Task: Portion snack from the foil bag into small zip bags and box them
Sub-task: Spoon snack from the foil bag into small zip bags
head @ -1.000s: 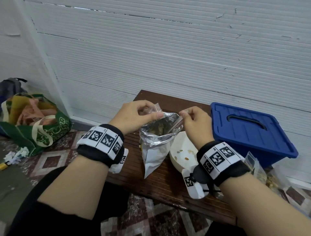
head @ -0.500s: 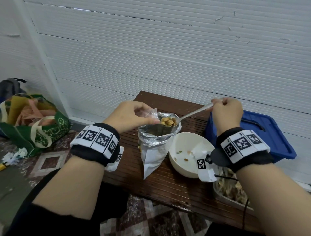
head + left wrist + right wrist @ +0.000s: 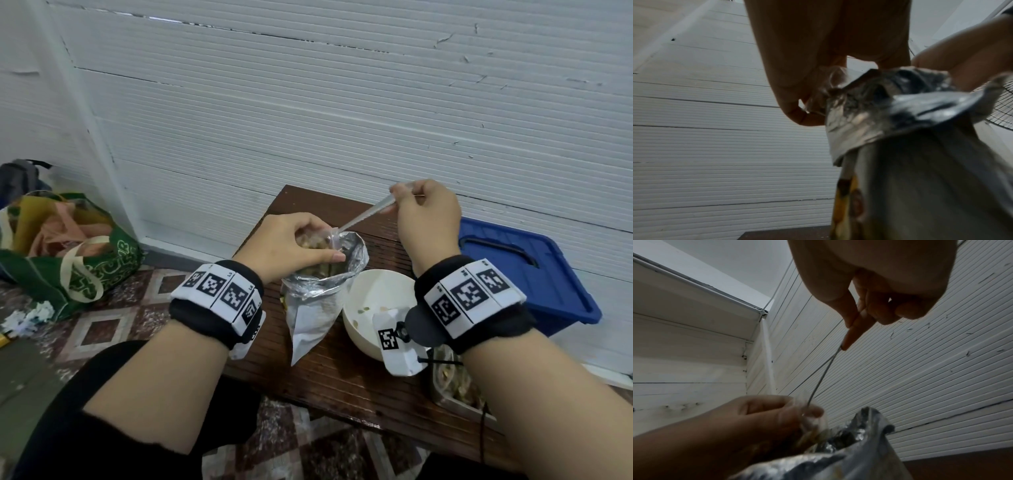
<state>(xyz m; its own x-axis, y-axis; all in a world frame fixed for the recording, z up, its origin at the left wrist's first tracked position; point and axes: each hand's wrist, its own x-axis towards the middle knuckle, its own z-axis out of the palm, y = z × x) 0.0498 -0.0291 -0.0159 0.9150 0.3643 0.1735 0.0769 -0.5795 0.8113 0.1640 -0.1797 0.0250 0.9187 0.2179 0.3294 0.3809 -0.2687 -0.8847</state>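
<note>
My right hand [image 3: 426,219], gripping the thin metal spoon [image 3: 363,217], has tipped the scoop raised half a second ago into the small clear zip bag [image 3: 320,240]. My left hand [image 3: 291,246] pinches that bag open over the crumpled silver foil bag [image 3: 318,301]; this portion is now filling.

Foil bag [image 3: 317,301]: silver, crinkled, upright on the wooden table, top rolled down into a cuff, mouth open; yellow-brown print low on its side in the left wrist view.
Small zip bag [image 3: 320,240]: clear plastic, open, partly filled with tan snack pieces, held just above the foil bag's mouth.
Blue lidded box [image 3: 534,274]: closed, black handle, right of the foil bag, against the wall.
</note>
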